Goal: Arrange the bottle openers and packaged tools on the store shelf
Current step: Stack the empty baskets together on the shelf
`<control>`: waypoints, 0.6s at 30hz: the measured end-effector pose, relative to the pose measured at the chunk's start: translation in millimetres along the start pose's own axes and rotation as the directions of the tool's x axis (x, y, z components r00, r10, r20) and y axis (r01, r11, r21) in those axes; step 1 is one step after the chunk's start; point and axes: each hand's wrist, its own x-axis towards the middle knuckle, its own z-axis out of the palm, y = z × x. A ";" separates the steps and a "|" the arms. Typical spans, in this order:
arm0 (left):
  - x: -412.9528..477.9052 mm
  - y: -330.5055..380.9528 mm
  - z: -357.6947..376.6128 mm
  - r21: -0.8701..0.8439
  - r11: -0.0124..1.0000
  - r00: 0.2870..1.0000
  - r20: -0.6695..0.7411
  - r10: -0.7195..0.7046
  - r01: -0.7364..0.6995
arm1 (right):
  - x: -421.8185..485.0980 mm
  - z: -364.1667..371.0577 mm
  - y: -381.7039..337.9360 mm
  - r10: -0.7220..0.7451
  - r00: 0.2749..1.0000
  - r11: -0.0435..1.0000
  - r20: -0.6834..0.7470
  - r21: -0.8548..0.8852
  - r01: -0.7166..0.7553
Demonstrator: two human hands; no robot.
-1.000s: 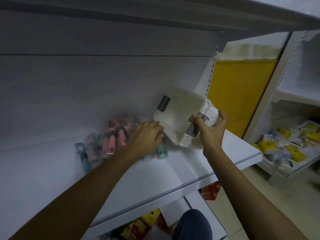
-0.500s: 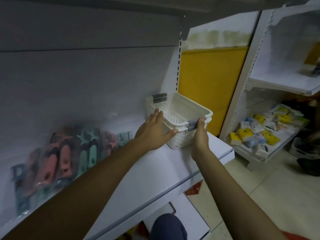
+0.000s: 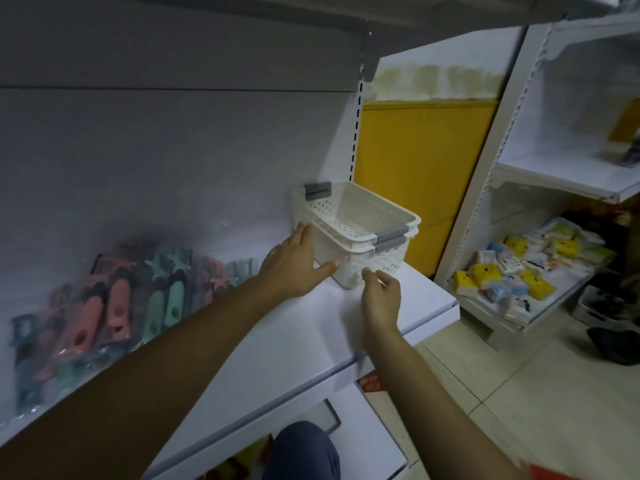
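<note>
Two stacked white perforated baskets (image 3: 360, 216) with grey clips stand upright at the right end of the white shelf (image 3: 284, 344). My left hand (image 3: 294, 265) lies flat against the baskets' left side, fingers straight. My right hand (image 3: 381, 296) hovers just in front of the lower basket with loosely curled fingers, holding nothing. A row of packaged bottle openers (image 3: 114, 306) in pink and teal leans against the back panel on the left part of the shelf.
A yellow panel (image 3: 422, 174) stands behind the shelf's right end. Another white shelving unit (image 3: 540, 174) on the right holds several small yellow and blue packets (image 3: 526, 271). Shoes (image 3: 609, 323) lie on the tiled floor. My knee (image 3: 304, 452) shows below the shelf edge.
The tilted baskets were set upright on the shelf's right end. My right hand let go of the front grey clip and drew back; my left hand stays flat on the basket side.
</note>
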 end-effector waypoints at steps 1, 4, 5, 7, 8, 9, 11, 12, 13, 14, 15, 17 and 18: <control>-10.3 -6.4 -1.2 0.029 1.000 1.000 -0.007 0.008 -0.007 | -16.6 5.6 3.5 -0.065 0.997 0.998 -0.029 0.006 0.065; -39.6 -30.1 -13.5 0.137 0.990 0.996 -0.067 0.055 -0.045 | -57.1 29.9 12.9 -0.246 0.967 0.969 0.064 0.002 0.246; -48.5 -39.3 -19.7 0.159 0.986 0.994 -0.088 0.061 -0.047 | -66.9 39.3 16.6 -0.290 0.948 0.955 0.131 -0.028 0.296; -67.8 -59.5 -34.1 0.181 0.983 0.992 -0.116 0.039 -0.017 | -84.3 58.5 18.4 -0.348 0.905 0.925 0.244 -0.065 0.374; -78.6 -70.5 -41.3 0.188 0.982 0.993 -0.120 0.008 0.015 | -90.0 68.4 19.1 -0.366 0.885 0.911 0.288 -0.083 0.404; -89.7 -81.5 -48.1 0.189 0.980 0.991 -0.133 -0.029 0.054 | -93.8 78.9 21.0 -0.381 0.866 0.895 0.326 -0.105 0.433; -111.5 -106.9 -58.4 0.183 0.972 0.974 -0.198 -0.108 0.145 | -101.5 101.4 25.7 -0.399 0.822 0.849 0.407 -0.175 0.499; -122.5 -120.0 -61.8 0.182 0.963 0.959 -0.239 -0.152 0.198 | -104.8 112.8 28.7 -0.400 0.797 0.807 0.453 -0.238 0.541; -132.8 -132.7 -63.7 0.180 0.951 0.942 -0.269 -0.200 0.253 | -107.9 123.0 32.3 -0.394 0.772 0.748 0.498 -0.314 0.584; -141.9 -144.2 -64.7 0.177 0.937 0.927 -0.283 -0.245 0.302 | -111.2 131.8 35.9 -0.387 0.748 0.678 0.539 -0.384 0.627; -149.0 -155.1 -64.4 0.166 0.926 0.918 -0.274 -0.286 0.338 | -115.0 139.1 40.3 -0.381 0.724 0.605 0.575 -0.437 0.666; -156.3 -169.2 -62.5 0.122 0.927 0.916 -0.246 -0.318 0.354 | -120.5 148.6 48.7 -0.363 0.693 0.501 0.623 -0.497 0.709; -157.5 -174.1 -59.7 0.102 0.933 0.919 -0.238 -0.315 0.346 | -121.2 151.4 53.6 -0.363 0.687 0.458 0.630 -0.521 0.720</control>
